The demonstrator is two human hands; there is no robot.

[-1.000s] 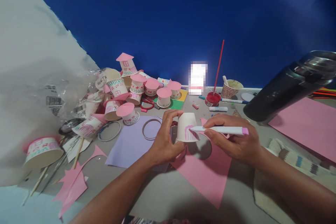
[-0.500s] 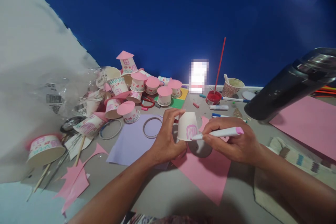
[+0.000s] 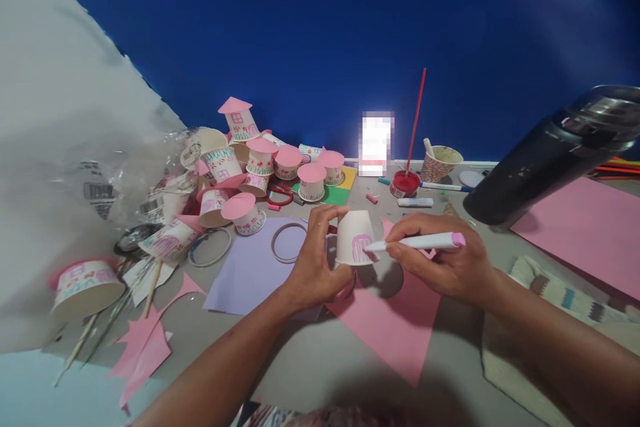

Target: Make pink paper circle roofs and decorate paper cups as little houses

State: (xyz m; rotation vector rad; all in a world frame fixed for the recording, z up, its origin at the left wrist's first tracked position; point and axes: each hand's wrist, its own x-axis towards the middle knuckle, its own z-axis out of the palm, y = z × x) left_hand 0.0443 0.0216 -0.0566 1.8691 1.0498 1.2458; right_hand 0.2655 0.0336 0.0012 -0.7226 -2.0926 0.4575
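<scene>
My left hand (image 3: 323, 257) grips an upside-down white paper cup (image 3: 354, 227) from its left side, thumb at the lower rim and fingers near the top. A pink arched door shape with vertical strokes is drawn on the cup's front. In my right hand (image 3: 440, 253) is a white felt-tip marker (image 3: 425, 241) with a pink end, its tip at the right part of the drawn door. Below the cup lies pink paper (image 3: 395, 327) with a round hole cut in it. Purple paper (image 3: 245, 267) lies to the left, with a roll of tape (image 3: 274, 247) on it.
Several decorated cups with pink cone roofs (image 3: 243, 208) crowd the left back, beside clear plastic wrapping (image 3: 125, 180). A red paint jar (image 3: 404, 185) holding a red stick, a patterned cup (image 3: 441, 165) and a dark flask (image 3: 545, 160) stand behind my right hand. A cloth (image 3: 540, 333) lies right.
The marker tip has moved up from the door's lower right edge to its middle right. The cup stays in my left hand at nearly the same place.
</scene>
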